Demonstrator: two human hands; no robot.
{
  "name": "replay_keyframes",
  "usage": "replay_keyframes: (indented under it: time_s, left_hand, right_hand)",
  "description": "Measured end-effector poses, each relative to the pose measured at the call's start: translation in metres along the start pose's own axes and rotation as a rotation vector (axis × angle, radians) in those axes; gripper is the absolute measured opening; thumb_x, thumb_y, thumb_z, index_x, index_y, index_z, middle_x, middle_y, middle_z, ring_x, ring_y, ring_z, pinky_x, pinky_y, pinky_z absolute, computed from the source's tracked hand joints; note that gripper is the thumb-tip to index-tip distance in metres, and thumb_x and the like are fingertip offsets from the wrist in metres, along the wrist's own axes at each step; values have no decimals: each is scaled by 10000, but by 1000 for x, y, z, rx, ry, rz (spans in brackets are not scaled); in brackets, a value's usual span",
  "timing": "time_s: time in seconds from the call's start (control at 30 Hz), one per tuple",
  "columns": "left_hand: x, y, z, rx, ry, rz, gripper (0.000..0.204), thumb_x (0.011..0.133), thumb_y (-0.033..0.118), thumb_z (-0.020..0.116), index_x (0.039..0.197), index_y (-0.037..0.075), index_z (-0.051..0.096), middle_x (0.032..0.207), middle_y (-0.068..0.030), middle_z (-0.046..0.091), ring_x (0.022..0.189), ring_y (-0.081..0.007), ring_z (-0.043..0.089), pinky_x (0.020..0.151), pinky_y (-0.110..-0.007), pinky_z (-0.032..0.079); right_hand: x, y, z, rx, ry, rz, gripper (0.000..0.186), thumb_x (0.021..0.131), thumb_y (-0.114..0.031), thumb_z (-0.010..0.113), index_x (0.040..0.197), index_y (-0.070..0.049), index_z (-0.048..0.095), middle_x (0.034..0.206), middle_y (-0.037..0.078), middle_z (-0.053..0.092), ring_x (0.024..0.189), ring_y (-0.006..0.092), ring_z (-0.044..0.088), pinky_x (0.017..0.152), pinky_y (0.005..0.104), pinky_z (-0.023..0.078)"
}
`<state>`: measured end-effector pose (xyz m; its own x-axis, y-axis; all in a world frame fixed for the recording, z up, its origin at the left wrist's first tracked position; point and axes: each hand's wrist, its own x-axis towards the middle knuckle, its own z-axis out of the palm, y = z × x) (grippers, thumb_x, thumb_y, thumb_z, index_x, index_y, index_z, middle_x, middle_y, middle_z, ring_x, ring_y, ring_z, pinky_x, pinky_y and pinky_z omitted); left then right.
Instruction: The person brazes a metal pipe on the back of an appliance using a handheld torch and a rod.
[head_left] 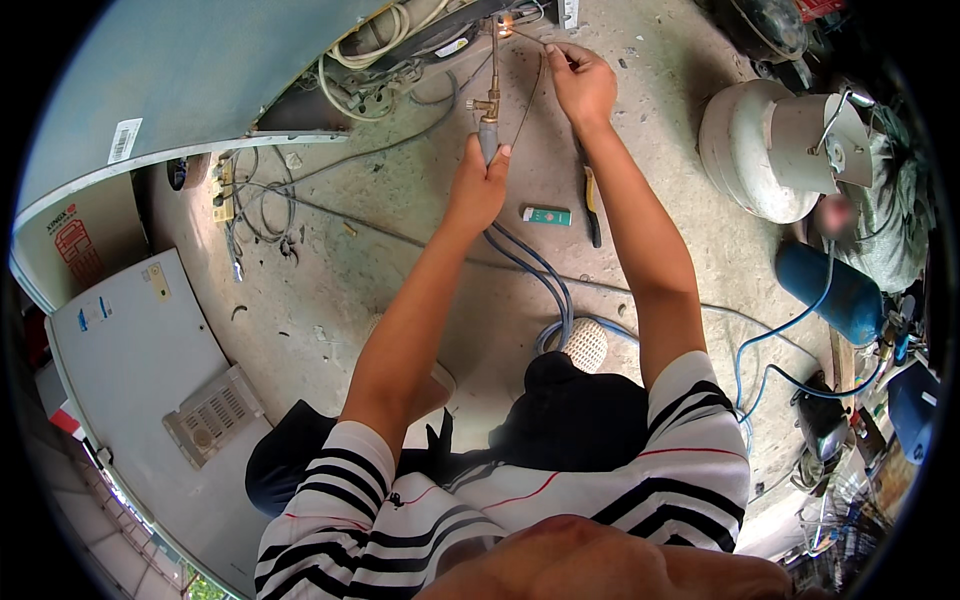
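My left hand is closed round the grey handle of a brass gas torch, which points away from me. An orange glow shows at the torch's far end, against the underside of a large grey appliance. In my right hand, a thin metal rod is pinched between thumb and fingers, one end reaching toward the glow. A thin dark length also runs from these fingers back toward my left hand. On the floor between my forearms lie a green and white lighter and a yellow-and-black-handled tool.
Blue hoses run from the torch past my feet toward a blue cylinder at right. Beyond it stands a white gas cylinder. Grey cables cross the floor. A pale panel leans at left; coiled tubing hangs from the appliance.
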<state>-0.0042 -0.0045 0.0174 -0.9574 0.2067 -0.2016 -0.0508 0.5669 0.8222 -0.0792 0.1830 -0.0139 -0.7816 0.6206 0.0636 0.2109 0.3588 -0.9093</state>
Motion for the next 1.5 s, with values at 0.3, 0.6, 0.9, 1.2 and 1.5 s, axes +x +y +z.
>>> replay_keyframes:
  time_s: [0.3,0.6,0.9,1.2,1.5]
  left_hand:
    - [0,-1,0,-4,11,-4,271,989,315,546,1019,54,478,733,-94,548,667,-211,529,639,-372,444]
    - [0,5,-2,10,-60,-65,290,980,298,547,1047,33,451,874,-201,621,799,-384,598,725,-449,463]
    - [0,-2,1,-2,4,-11,258,992,299,544,1014,49,482,706,-70,529,640,-179,507,611,-358,435]
    - [1,-3,0,-5,-10,-27,253,991,295,542,1015,50,482,729,-86,537,660,-187,516,625,-361,440]
    - [2,0,-1,-3,9,-5,268,988,307,545,1030,50,484,771,-116,562,707,-241,543,678,-383,453]
  right_hand:
    - [-11,11,-14,-25,3,156,283,846,-380,670,932,-129,768,758,102,713,722,263,684,703,368,524]
    - [-10,13,-16,-60,-15,175,317,849,-425,663,964,-149,769,766,90,721,739,261,692,719,367,531]
    - [-7,11,-14,-96,-46,146,310,855,-429,651,942,-157,770,781,98,718,732,276,685,705,375,527]
    - [0,3,-4,-96,-40,95,284,844,-413,653,885,-159,773,808,98,716,775,293,680,710,384,524]
    - [1,1,-1,-108,-34,63,292,846,-414,654,898,-153,773,819,99,719,809,304,678,738,393,525]
